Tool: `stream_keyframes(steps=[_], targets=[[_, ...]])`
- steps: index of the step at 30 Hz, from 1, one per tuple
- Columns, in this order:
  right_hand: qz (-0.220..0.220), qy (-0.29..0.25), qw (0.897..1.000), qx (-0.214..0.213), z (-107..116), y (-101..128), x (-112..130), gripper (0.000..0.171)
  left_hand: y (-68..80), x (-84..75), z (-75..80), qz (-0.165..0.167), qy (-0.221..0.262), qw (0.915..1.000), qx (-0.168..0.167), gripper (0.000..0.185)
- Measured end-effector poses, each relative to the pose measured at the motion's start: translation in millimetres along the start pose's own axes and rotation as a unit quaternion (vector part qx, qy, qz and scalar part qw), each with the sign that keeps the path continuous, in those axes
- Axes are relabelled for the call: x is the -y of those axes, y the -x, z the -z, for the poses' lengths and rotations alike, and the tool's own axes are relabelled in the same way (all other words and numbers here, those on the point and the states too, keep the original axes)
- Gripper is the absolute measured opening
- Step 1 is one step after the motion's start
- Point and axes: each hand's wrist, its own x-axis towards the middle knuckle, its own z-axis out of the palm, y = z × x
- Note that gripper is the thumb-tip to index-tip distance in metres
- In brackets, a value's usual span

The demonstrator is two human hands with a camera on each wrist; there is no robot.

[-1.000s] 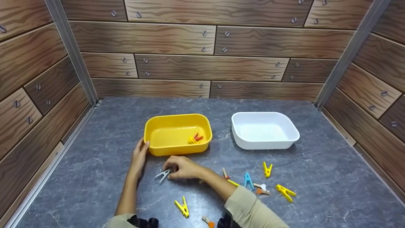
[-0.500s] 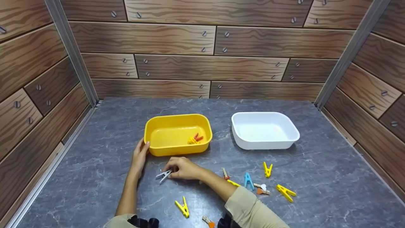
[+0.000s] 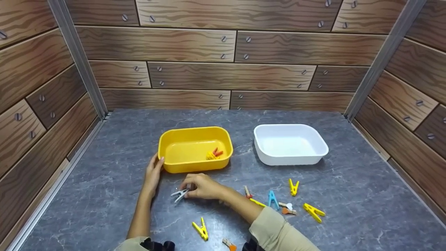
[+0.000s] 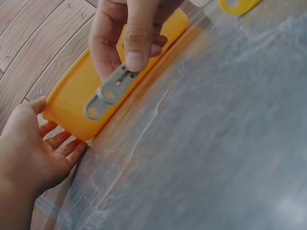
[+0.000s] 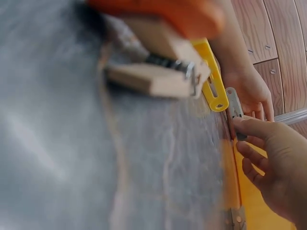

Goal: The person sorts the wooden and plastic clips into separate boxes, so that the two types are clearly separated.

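Left hand (image 3: 152, 174) holds a yellow box (image 3: 197, 166), right hand (image 3: 204, 186) pinches a gray clip (image 3: 179, 195), toward the table's (image 3: 90, 195) left edge.

Yellow tub (image 3: 197, 167): smooth, glossy plastic
White tub (image 3: 292, 160): smooth, glossy plastic
Grey clothespin (image 4: 113, 86): matt plastic
Wooden clothespin (image 5: 136, 78): bare, matt wood; shiny metal spring (image 5: 170, 64)
Tabletop (image 3: 104, 181): smooth, marble-patterned, faintly shiny
Walls (image 3: 188, 45): printed wood grain
Sleeves (image 3: 275, 225): matt cloth
Corner posts (image 3: 77, 57): dull metal

Grey peg (image 3: 182, 195) is being pinched by right hand (image 3: 204, 187) | yellow tub (image 3: 197, 168) is being touched by left hand (image 3: 152, 176) at left end | white tub (image 3: 289, 160) is being borne nearest back-right corner of table (image 3: 355, 174)
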Motion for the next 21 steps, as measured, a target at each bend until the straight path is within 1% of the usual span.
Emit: stream_keyframes(steps=[6, 9, 14, 21], targets=[[0.003, 0.024, 1.000, 0.006, 11, 4, 9, 0.022, 1.3, -3.3, -0.5, 0.004, -0.008, 0.9999, 0.007, 0.053], [0.011, 0.038, 0.999, 0.006, 16, 5, 13, 0.021, 1.4, -5.1, 0.3, 0.007, -0.011, 0.9998, 0.011, 0.054], [0.020, 0.038, 0.999, -0.001, 25, 7, 17, 0.022, 1.3, -4.6, -0.2, 0.015, -0.011, 0.9998, 0.011, 0.054], [0.013, 0.022, 1.000, -0.015, 38, 11, 14, 0.021, 0.0, -3.6, -1.2, 0.016, -0.010, 0.9998, 0.008, 0.054]])
